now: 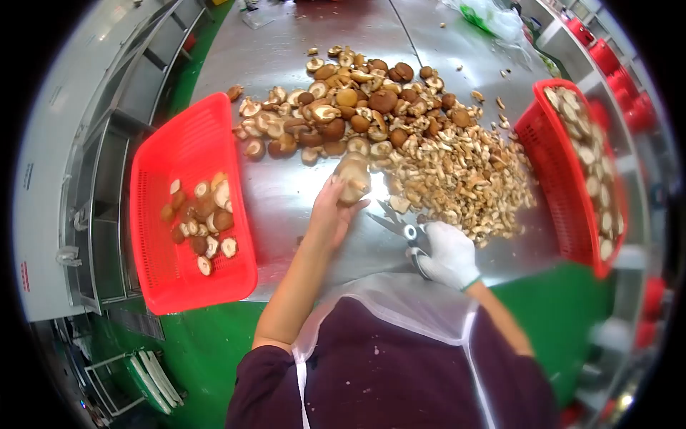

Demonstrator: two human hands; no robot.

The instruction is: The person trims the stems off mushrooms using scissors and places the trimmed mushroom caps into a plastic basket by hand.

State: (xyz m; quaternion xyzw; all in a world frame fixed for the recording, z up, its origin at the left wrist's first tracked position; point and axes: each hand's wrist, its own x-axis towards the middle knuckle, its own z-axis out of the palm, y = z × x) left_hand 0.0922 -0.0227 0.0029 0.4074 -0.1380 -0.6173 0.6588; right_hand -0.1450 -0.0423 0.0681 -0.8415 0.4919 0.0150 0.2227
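Green floor (pixel 193 343) borders a shiny stainless-steel counter (pixel 282 207), with a crumpled clear-and-green plastic bag (pixel 500 23) at its far right. Near the counter's front, one large, pale brown mushroom with a rounded cap (pixel 353 175) is held just above the metal by the bare left hand (pixel 332 211), whose fingers and thumb are closed around it. Its longer side seems to run away from the person, and what looks like its stubby stem faces right, though blur leaves this uncertain. Lower and to its right, the right hand (pixel 450 252), in a white knitted glove with a green cuff, grips one pair of dark-bladed metal scissors (pixel 410 232); their blades look parted and point up and left towards the mushroom, near it but apparently not touching. So the left hand is the nearer one, and the blades lie between the mushroom and the glove. Counted out: one held mushroom, one pair of scissors, one glove, and two red perforated plastic baskets, the left one (pixel 246 247) with a loose scatter of brown and cream mushrooms (pixel 204 214), the right one (pixel 564 193) heaped with pale mushroom pieces (pixel 586 154). Beyond the hands, a mound of whole brown mushrooms (pixel 357 96) meets a spread of small tan stem pieces (pixel 464 179), both too crowded to count
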